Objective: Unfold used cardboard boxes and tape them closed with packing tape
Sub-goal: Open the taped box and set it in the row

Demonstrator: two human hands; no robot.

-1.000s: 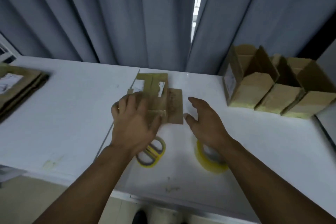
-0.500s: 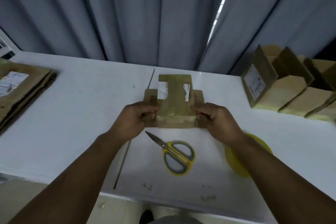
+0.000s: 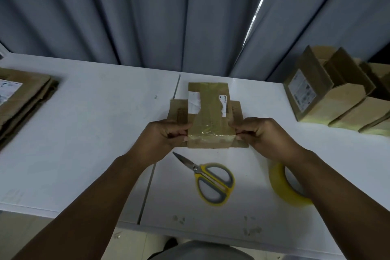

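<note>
1. Flattened box (image 3: 207, 120) is lying mid tabletop (image 3: 95, 122), long axis running away from the person. Old tape is running down its middle, and its near end is sitting between both hands.
2. Left hand (image 3: 166, 135) is gripping the box's left flap, fingers (image 3: 179, 133) curled tight on the edge. Right hand (image 3: 261, 133) is doing the same on the right flap, fingers (image 3: 242, 132) pinching. One hand per side, both equally near.
3. Judging: box is not yet opened up. Hands are sitting across its short axis, so squeezing or pulling the sides looks next.
4. Scissors (image 3: 213, 181) are lying just nearer the person than the box. Tape roll (image 3: 282, 186) is lying near-right of the box, partly under the right forearm.
5. Flat cardboard stack (image 3: 21, 99) is sitting well left of the box, and opened boxes (image 3: 337, 103) well right. Nothing seems to be blocking.
</note>
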